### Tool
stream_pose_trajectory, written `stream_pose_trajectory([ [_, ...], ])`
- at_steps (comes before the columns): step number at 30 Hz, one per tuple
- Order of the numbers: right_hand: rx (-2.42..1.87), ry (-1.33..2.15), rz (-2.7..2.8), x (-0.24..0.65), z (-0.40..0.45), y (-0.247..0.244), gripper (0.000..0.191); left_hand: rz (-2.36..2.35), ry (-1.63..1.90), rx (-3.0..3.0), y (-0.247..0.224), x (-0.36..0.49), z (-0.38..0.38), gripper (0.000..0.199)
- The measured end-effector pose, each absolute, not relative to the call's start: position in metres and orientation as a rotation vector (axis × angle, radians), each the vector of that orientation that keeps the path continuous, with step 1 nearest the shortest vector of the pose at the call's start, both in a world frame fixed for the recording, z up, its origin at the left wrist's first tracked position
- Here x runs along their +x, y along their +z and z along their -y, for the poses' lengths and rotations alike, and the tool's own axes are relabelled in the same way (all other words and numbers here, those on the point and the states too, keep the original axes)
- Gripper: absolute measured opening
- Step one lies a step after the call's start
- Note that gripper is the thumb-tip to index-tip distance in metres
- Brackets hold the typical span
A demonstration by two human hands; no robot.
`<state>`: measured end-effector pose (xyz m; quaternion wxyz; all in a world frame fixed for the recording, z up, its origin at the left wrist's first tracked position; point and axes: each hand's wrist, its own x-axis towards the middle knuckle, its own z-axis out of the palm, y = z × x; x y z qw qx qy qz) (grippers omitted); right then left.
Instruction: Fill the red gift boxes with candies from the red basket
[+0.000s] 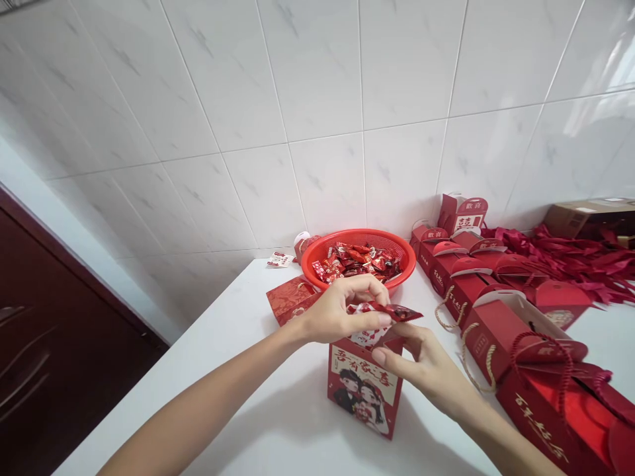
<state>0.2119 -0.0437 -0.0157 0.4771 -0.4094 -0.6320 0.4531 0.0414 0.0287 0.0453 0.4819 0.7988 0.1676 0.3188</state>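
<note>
A red gift box (364,390) with a cartoon couple on its front stands upright on the white table. Above its top, my left hand (350,309) is closed on wrapped candies (368,330), one white and red, one dark red with a pointed end. My right hand (417,360) grips the box's upper right edge, thumb on the front and fingers behind. The inside of the box is hidden. Just behind my hands sits a red plastic basket (308,259) holding many red-wrapped candies (357,260).
Rows of red gift boxes (476,284) with rope handles fill the right side. Dark red ribbons (585,261) and a cardboard box (575,218) lie behind them. A flat red bag (288,297) and a small printed card (280,260) lie left of the basket. A tiled wall borders the table (208,330).
</note>
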Motion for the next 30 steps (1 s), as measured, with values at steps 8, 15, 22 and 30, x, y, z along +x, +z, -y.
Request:
stream_pose_trajectory([
  [8, -0.931, 1.128, 1.567, 0.211, 0.043, -0.015, 0.026, -0.462, 0.895, 1.972, 0.040, 0.035, -0.021, 0.017],
  [15, -0.905, 1.147, 1.578, 0.213, 0.042, -0.015, 0.035, -0.509, 0.847, 2.018, 0.042, 0.024, -0.013, 0.010],
  [22, -0.858, 1.183, 1.571, 0.212, 0.045, -0.014, 0.048, -0.669, 0.851, 2.067, 0.047, 0.002, -0.016, 0.015],
  [30, -0.905, 1.138, 1.579, 0.212, 0.045, -0.016, 0.056, -0.722, 0.734, 2.397, 0.049, -0.008, -0.008, 0.028],
])
